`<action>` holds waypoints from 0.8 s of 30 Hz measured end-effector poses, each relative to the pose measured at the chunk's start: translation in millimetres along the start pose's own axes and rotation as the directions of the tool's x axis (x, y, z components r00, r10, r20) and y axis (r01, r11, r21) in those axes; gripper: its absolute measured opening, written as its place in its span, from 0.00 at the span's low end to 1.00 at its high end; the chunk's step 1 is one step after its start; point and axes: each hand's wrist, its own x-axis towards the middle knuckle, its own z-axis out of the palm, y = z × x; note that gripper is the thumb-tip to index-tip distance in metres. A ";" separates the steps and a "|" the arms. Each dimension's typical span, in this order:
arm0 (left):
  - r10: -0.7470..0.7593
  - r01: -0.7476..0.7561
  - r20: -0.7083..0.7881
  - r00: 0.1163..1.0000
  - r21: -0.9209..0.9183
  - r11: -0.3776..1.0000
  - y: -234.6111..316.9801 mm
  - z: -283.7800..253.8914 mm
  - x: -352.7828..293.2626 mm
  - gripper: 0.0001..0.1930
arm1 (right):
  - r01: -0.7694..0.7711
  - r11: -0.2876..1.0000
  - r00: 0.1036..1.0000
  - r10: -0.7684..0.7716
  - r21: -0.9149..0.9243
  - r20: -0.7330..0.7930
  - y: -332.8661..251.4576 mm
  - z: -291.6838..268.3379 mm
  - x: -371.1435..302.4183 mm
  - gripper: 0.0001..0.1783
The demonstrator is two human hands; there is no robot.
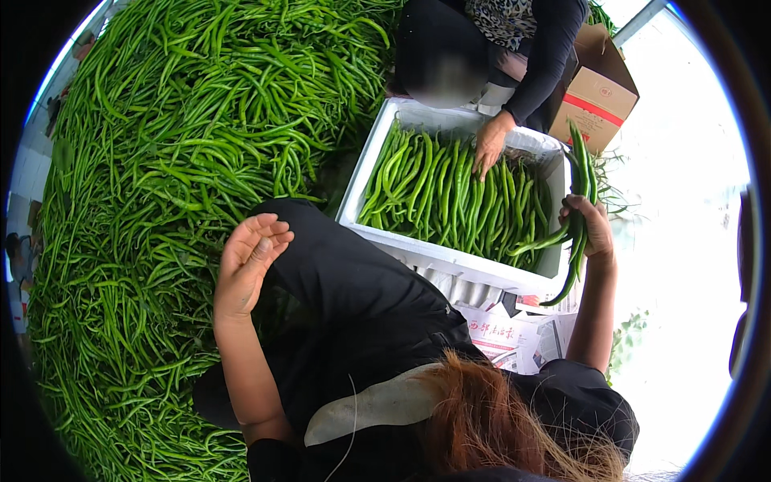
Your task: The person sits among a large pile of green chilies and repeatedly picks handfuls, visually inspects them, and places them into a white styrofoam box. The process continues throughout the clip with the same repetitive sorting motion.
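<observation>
- Right hand (594,226), fingers wrapped round long green chillies (581,153): splayed tips could snag the white rectangular foam box (450,255)!
- Left hand (250,261) hovers bare, fingers loosely bent.

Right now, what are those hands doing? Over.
Right hand: gripping green peppers. Left hand: raised, empty. White box: pepper rows inside, co-worker's hand on them.

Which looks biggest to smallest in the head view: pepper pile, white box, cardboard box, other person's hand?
1. Pepper pile
2. White box
3. Cardboard box, partly hidden
4. Other person's hand
</observation>
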 end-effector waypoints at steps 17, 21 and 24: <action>-0.054 0.033 -0.223 0.973 -0.098 0.995 -26.6 -8.6 6.5 0.13 | -0.243 0.380 0.969 0.042 -0.893 -0.245 222.5 48.2 207.0 0.58; -0.094 0.055 -0.389 0.916 -0.110 0.992 -20.3 -8.8 -1.8 0.11 | -0.332 0.212 0.934 -0.059 -0.919 -0.352 203.5 92.6 155.8 0.46; -0.117 0.085 -0.375 0.920 -0.102 0.991 -17.3 -10.2 1.7 0.10 | -0.265 0.185 0.937 -0.182 -0.946 -0.298 228.5 74.0 169.7 0.39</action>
